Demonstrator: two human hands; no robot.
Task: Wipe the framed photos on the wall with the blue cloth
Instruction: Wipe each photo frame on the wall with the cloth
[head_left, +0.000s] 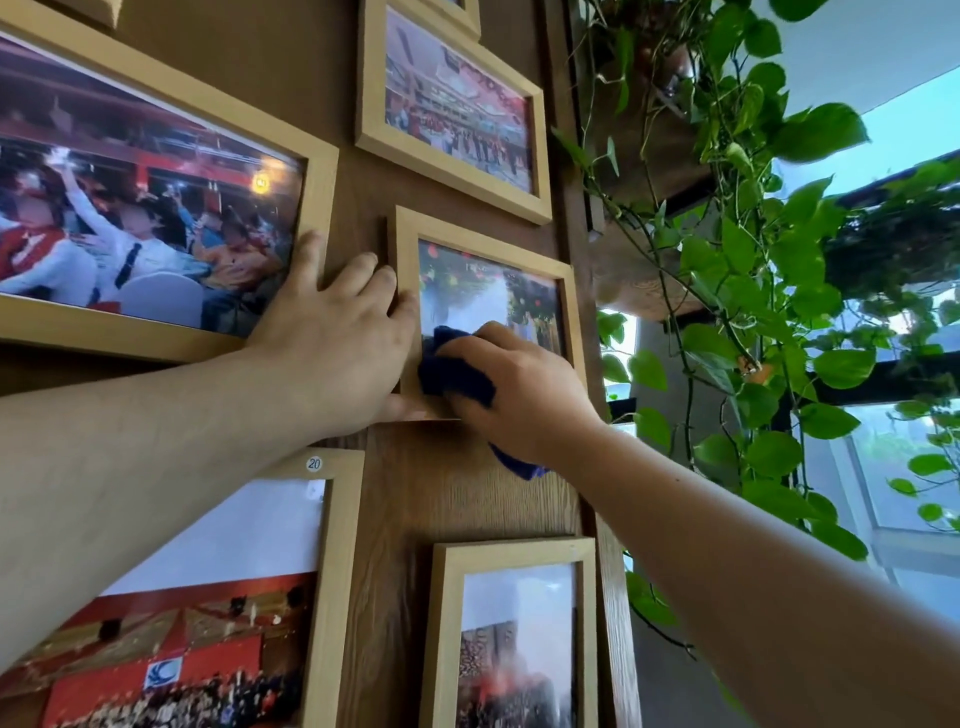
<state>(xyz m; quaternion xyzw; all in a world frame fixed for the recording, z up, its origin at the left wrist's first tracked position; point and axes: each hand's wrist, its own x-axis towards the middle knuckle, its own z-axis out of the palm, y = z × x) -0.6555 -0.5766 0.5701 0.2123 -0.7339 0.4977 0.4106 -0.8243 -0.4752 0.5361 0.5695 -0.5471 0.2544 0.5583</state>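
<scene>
Several framed photos in light wooden frames hang on a brown wood-grain wall. My right hand (519, 389) presses a dark blue cloth (449, 371) against the lower left of the glass of the small middle frame (569, 291). A tail of the cloth hangs below my wrist. My left hand (332, 338) lies flat on the wall, fingers spread, with fingertips on the left edge of that middle frame and on the right edge of the large left frame (317, 171).
Another frame (540, 156) hangs above, a large one (343, 571) at the lower left, a small one (441, 623) below. Trailing green vines (753, 260) hang close to the wall's right edge, in front of windows.
</scene>
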